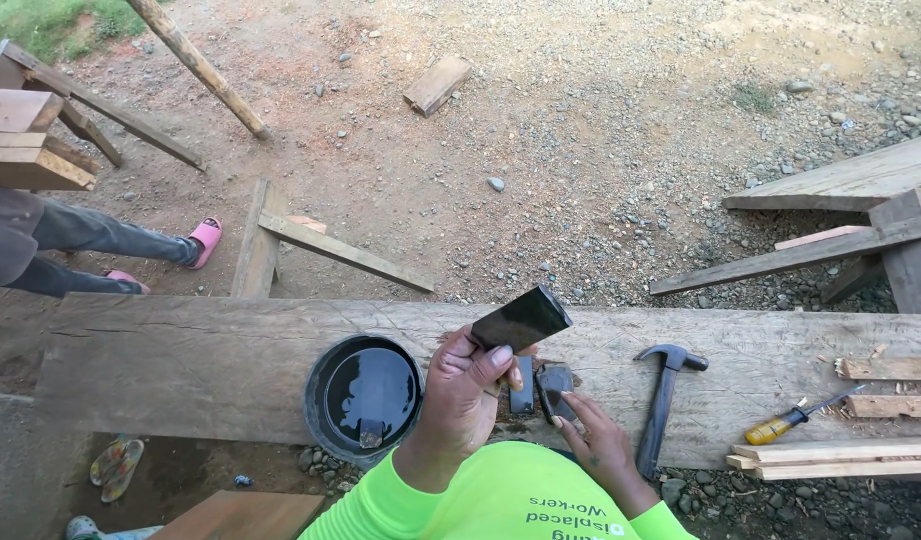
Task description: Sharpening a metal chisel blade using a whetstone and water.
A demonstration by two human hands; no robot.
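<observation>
Item: my left hand (468,385), raised, wrist bent, fingers clamped on a dark flat blade (521,320) tilted above the plank (181,365). Right hand (591,430) low, fingertips pinching a dark block (555,385) beside it; claw hammer (663,400) just right.

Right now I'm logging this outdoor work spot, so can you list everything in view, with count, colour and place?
Flat dark metal blade: one, black, held up over the plank.
Small dark metal pieces: two, on the plank under the hands.
Broad weathered wooden plank: one, grey-brown, across the middle.
Round black bowl of dark liquid: one, at the plank's near edge.
Claw hammer: one, black, on the plank, right.
Yellow-handled screwdriver: one, far right.
Thin wooden strips: several, pale, far right.
Loose wooden block: one, on the gravel, top.
Another person's legs with pink slippers: left.
Left hand: grips the blade.
Right hand: touches a small piece.
</observation>
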